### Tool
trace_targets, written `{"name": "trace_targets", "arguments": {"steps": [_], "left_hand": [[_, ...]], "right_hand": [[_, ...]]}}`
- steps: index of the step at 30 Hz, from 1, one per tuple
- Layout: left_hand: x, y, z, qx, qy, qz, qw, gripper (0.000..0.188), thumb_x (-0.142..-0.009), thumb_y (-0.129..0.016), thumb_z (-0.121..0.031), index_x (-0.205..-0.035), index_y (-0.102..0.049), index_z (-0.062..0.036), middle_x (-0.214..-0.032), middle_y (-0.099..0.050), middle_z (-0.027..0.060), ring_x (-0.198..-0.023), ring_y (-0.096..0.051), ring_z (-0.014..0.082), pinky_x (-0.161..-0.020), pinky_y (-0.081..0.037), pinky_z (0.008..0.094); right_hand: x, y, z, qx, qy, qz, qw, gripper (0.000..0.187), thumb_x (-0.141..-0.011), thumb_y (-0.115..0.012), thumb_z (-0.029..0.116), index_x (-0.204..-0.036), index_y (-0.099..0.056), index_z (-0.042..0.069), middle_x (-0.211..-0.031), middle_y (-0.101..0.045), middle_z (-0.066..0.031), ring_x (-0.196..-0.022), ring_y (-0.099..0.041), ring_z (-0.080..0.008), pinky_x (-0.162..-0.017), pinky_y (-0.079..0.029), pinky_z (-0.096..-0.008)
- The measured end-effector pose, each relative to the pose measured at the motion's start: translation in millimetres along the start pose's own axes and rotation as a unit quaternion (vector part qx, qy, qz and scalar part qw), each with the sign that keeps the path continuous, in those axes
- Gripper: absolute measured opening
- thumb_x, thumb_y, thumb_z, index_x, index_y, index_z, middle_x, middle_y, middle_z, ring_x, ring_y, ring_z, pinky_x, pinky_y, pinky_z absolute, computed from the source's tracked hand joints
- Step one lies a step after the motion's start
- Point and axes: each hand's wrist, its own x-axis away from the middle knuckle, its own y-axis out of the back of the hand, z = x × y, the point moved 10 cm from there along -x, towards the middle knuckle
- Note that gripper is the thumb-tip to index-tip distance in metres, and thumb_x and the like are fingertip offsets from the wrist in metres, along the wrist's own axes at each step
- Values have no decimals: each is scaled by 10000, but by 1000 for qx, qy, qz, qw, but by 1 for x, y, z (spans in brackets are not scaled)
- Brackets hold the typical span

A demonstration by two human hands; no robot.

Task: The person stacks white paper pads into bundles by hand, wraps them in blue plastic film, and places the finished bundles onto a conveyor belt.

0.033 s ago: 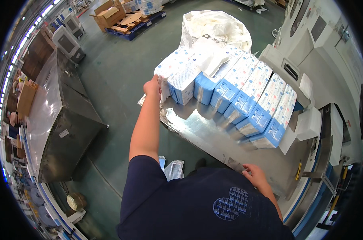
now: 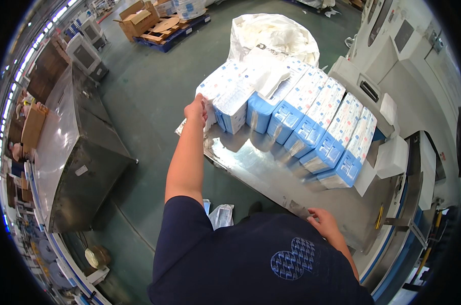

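Head view, looking down over the person's dark blue shirt. The left hand [image 2: 196, 109] is stretched forward to the far end of a row of wrapped packs [image 2: 311, 114], its fingers curled against the side of the outermost pack [image 2: 213, 86]; whether they actually grip the wrapping or only press on it cannot be told. The right hand [image 2: 323, 222] rests near the body on the near edge of the steel table [image 2: 271, 170], fingers loosely bent and holding nothing that shows.

Progress, as a judgement: the packs already stand gathered in one tight row across the table, touching side to side, so the lining-up appears largely done; the hand at the end pack suggests that the row is being squared or that this pack is being taken, and nothing has yet left the table.

Appearance of the packs: rectangular bundles in glossy film, white on top with small coloured print, blue at the near ends. They stand on edge, leaning slightly, running diagonally from the far left toward the machine housing [image 2: 408, 56] at right. A large white bag [image 2: 271, 33] stands just behind the row; a grey metal bin [image 2: 83, 152] sits well apart on the green floor at left.
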Motion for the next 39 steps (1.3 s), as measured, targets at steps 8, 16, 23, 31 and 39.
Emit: {"name": "trace_targets", "arguments": {"steps": [8,16,23,31,39], "left_hand": [[2,-18,-27,-74,-89,-60,991,194,-678,-675,-143,-679,-585,30,-670,-586,98,-524,-538,187,-454,-419,334],[-38,-23,-57,74,-82,9,994,77,-619,-589,-15,-602,-515,-2,-612,-530,62,-516,-467,163,-438,-349,327],[75,28,-199,-86,-350,42,932,117,-684,-628,-92,-637,-539,-32,-596,-524,21,-533,-465,111,-477,-354,268],[271,38,-199,-63,-334,264,903,155,-794,-555,-62,-643,-520,-64,-616,-465,-42,-574,-411,54,-561,-325,192],[392,-84,151,-117,57,518,846,140,-732,-584,-13,-629,-506,-70,-621,-491,-11,-580,-451,87,-559,-358,216]], "right_hand": [[-3,-9,0,-5,-25,13,1000,338,-787,-570,282,-1057,-582,80,-995,-600,-118,-877,-585,-268,-757,-466,-346],[2,-8,-10,-36,-47,10,998,355,-794,-558,298,-1074,-582,81,-1000,-596,-130,-892,-579,-275,-769,-461,-348],[6,-6,-22,-48,-31,16,998,356,-795,-558,270,-1085,-573,64,-1024,-590,-144,-913,-575,-282,-787,-456,-360],[5,48,-30,-257,-15,-104,961,355,-843,-547,206,-1155,-512,40,-1030,-588,-100,-926,-558,-167,-797,-447,-303],[78,78,-95,-685,-92,-100,716,416,-936,-346,345,-1232,-425,64,-1156,-501,-106,-1041,-501,-215,-905,-406,-338]]}}
